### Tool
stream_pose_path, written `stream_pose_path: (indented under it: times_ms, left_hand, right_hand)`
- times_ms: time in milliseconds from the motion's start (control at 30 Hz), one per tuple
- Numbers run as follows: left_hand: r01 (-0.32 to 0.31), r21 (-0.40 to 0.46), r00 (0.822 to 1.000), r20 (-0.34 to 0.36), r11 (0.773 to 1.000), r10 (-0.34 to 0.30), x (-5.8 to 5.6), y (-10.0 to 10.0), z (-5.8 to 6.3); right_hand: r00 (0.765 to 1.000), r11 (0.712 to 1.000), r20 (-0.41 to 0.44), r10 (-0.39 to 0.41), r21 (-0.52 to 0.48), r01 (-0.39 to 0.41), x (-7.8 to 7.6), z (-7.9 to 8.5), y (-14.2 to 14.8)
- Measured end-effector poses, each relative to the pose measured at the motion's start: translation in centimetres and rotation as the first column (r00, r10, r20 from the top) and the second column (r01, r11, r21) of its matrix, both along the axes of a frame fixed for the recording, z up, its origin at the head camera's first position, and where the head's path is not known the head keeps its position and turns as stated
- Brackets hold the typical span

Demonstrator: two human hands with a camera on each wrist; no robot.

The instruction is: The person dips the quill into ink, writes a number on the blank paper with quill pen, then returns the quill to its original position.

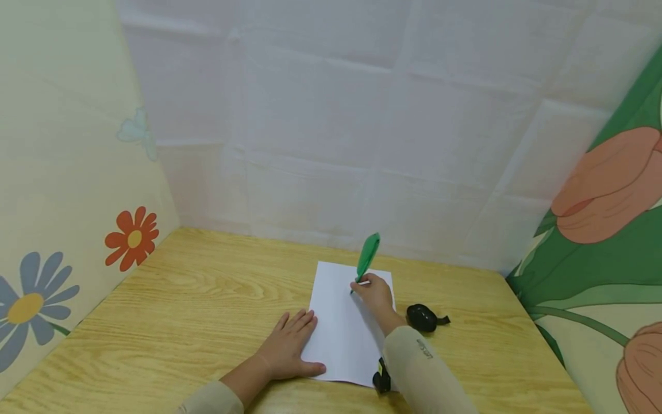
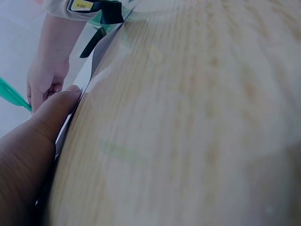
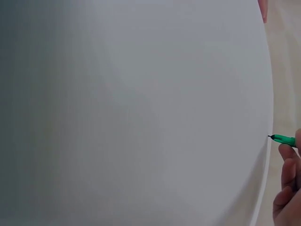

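Note:
A white sheet of paper (image 1: 343,336) lies on the wooden table. My left hand (image 1: 287,351) rests flat on its lower left edge, fingers spread, thumb on the near corner. In my right hand (image 1: 376,294) is a green pen with a leaf-shaped top (image 1: 369,253), pinched between thumb and fingers. The pen leans, with its dark tip down at the upper part of the sheet. From the right wrist, the pen's tip (image 3: 271,136) shows at the paper's edge, and no marks are visible on the paper. The left wrist view shows my left thumb (image 2: 51,115) at the paper's edge.
To the right of the sheet lies a black rounded object (image 1: 422,318) with a short tail. A small black device with a yellow label (image 1: 381,376) sits by my right sleeve. A white cloth (image 1: 320,126) hangs behind the table, with flower-printed panels (image 1: 131,238) at both sides.

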State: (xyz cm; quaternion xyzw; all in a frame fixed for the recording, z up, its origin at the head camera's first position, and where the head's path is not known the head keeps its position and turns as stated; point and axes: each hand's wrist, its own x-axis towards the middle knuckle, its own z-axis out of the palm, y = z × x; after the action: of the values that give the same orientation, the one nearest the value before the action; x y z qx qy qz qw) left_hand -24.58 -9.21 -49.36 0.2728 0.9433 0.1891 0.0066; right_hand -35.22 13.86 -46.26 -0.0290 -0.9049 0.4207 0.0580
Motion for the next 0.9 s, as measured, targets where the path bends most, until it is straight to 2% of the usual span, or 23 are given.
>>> stream_pose_path:
  times_ms: [900]
  left_hand:
    - [-0.007, -0.004, 1.0, 0.007, 1.0, 0.007, -0.11, 0.07, -0.09]
  right_hand:
    - [1.0, 0.999, -0.011, 0.027, 0.025, -0.027, 0.16, -0.13, -0.55]
